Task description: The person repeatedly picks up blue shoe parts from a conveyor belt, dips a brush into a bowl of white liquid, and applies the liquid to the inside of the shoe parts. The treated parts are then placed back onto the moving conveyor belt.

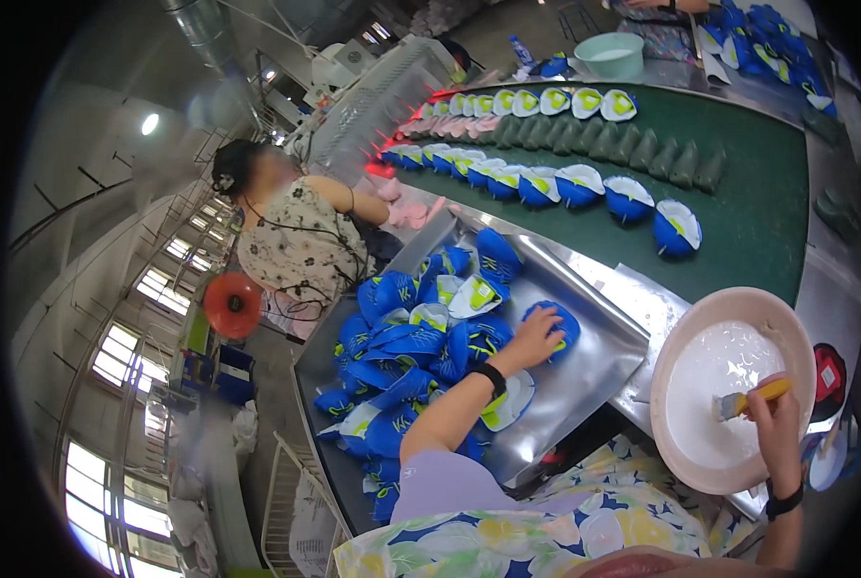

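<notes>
My left hand [538,334] is at the right side of a metal tray [594,361], its fingers closed over a blue shoe upper [566,323]. To its left, a pile of blue shoe uppers [392,332] with white and lime-yellow linings fills much of the tray. In my right hand [775,424] is a paintbrush [753,397] with a yellow handle. Its bristles dip toward the white liquid [715,361] inside a pale pink basin [671,438].
Beyond the tray lies a green conveyor belt [748,250] with rows of blue-and-white uppers [628,197] and dark green shoe lasts [623,144]. A co-worker [300,226] stands at the left by pink pieces [406,207]. A pale green basin [611,56] is at the back.
</notes>
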